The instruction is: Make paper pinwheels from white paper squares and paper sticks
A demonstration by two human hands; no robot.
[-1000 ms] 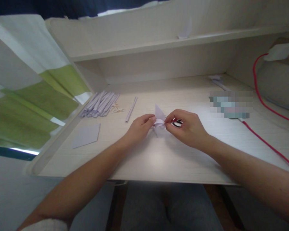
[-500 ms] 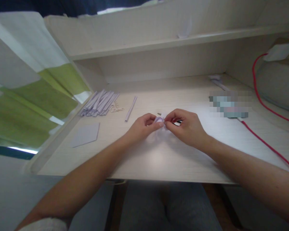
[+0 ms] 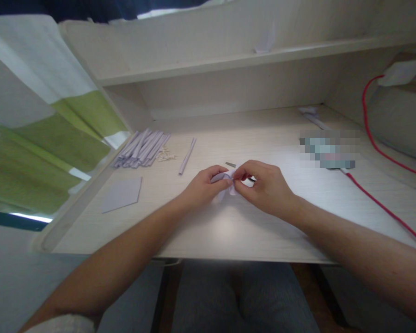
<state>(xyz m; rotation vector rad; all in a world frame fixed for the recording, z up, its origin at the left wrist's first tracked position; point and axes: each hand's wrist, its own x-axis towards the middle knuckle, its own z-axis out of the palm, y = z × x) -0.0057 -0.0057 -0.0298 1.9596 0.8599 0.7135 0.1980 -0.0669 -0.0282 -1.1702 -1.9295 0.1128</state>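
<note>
Close together over the middle of the desk, my two hands pinch a thin, curled piece of white paper. My left hand has thumb and fingers closed on its left part. Fingertips of my right hand press together on the paper's right end, almost touching the left thumb. Just behind the hands lies a small grey metal tip. A dark piece shows through the gap in my right hand; whether it belongs to the tip I cannot tell.
At the left lie a pile of rolled paper tubes, thin pale bits, a single paper tube and a flat paper sheet. A blurred-out device with a red cable is at right. A shelf overhangs the back.
The paper has turned and its curl has opened wider between my fingers. Both hands have shifted slightly left, and more of the metal tip shows.
</note>
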